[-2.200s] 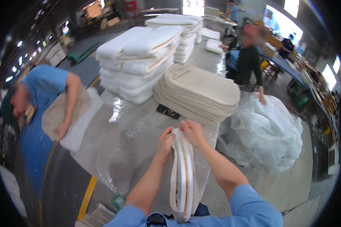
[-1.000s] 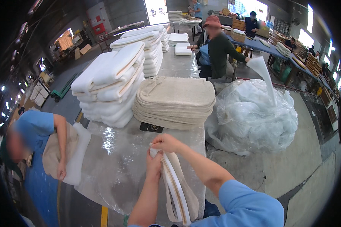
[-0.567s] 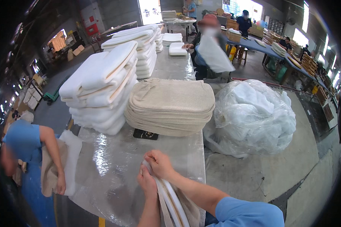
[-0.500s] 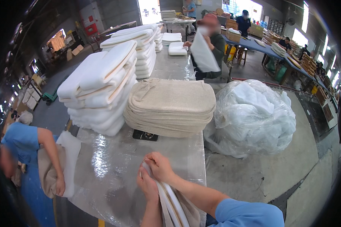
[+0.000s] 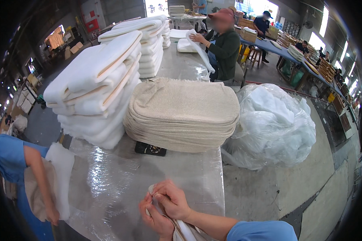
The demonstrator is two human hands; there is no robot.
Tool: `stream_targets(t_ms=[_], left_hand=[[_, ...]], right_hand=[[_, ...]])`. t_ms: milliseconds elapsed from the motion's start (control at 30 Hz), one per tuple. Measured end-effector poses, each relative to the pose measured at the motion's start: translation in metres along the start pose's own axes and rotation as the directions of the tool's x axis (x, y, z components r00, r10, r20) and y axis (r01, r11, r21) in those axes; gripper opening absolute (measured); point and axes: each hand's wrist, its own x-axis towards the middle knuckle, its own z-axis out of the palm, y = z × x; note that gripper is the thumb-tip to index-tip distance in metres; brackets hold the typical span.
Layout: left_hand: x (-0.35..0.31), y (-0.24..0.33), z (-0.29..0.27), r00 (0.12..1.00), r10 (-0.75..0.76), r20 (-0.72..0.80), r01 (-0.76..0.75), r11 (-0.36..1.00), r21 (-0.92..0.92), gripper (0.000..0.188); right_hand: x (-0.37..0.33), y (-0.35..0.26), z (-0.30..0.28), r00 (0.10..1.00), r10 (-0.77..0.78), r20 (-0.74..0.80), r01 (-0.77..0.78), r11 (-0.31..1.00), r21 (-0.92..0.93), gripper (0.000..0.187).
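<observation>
Close to the table's near edge, my left hand (image 5: 160, 221) and my right hand (image 5: 173, 201) are closed together on one end of a beige fabric cover (image 5: 151, 188). White padding (image 5: 184, 230) shows inside the cover's long opening, which runs back between my forearms. Part of the cover is hidden by my fingers, and its far end drops out of the picture. Just beyond my hands stands a neat stack of beige fabric covers (image 5: 185, 100), resting partly on a flat black item (image 5: 150, 148).
Tall piles of folded white padding (image 5: 92, 80) rise at the left of the plastic-covered table (image 5: 181, 168). A clear bag of white stuffing (image 5: 273, 124) lies at the right. Left, a co-worker's arm (image 5: 40, 176) holds beige and white material; another person (image 5: 227, 48) handles a white sheet beyond.
My hands sit lower in the picture, still gripping the cover's end. The person beyond the stack has brought the raised white sheet down to the table edge. The whole view has shifted slightly.
</observation>
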Motion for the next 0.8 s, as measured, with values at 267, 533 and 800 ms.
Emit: stream_targets(t_ms=[267, 533, 800], left_hand=[[0.023, 0.007, -0.028, 0.977, -0.072, 0.202, 0.021, 0.969, 0.245, 0.029], [0.033, 0.039, -0.022, 0.824, -0.446, 0.350, 0.551, 0.774, -0.312, 0.047], [0.037, 0.027, -0.001, 0.837, -0.513, 0.188, 0.536, 0.838, -0.098, 0.034]], right_hand=[[0.017, 0.004, -0.007, 0.976, 0.073, 0.203, -0.030, 0.978, -0.204, 0.012], [0.075, -0.019, -0.041, 0.817, 0.239, 0.525, -0.028, 0.926, -0.377, 0.026], [0.068, -0.021, -0.035, 0.884, 0.267, 0.384, -0.099, 0.909, -0.404, 0.015]])
